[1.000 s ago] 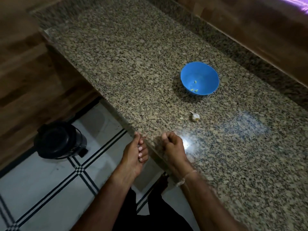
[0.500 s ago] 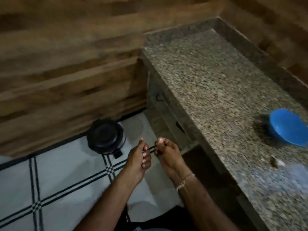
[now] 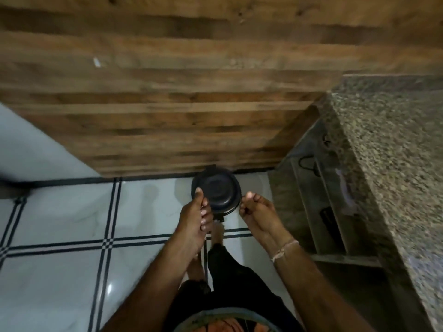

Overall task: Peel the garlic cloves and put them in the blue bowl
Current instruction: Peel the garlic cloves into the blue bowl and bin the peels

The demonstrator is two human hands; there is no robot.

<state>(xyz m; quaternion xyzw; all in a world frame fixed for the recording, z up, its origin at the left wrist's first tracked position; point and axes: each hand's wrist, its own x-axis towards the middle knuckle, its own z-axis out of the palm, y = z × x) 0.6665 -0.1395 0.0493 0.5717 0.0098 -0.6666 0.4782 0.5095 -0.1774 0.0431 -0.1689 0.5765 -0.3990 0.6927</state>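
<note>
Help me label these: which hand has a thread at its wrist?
The right hand: a pale thread circles its wrist; the left hand has none.

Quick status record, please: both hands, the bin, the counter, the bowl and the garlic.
left hand: fingers curled, over the bin's left edge; nothing visible in it
right hand: fingers curled, by the bin's right edge; nothing visible in it
black bin: on the tiled floor, against the wooden wall; lid looks closed
granite counter: at the right of the view
blue bowl: not in view
garlic: not in view
</note>
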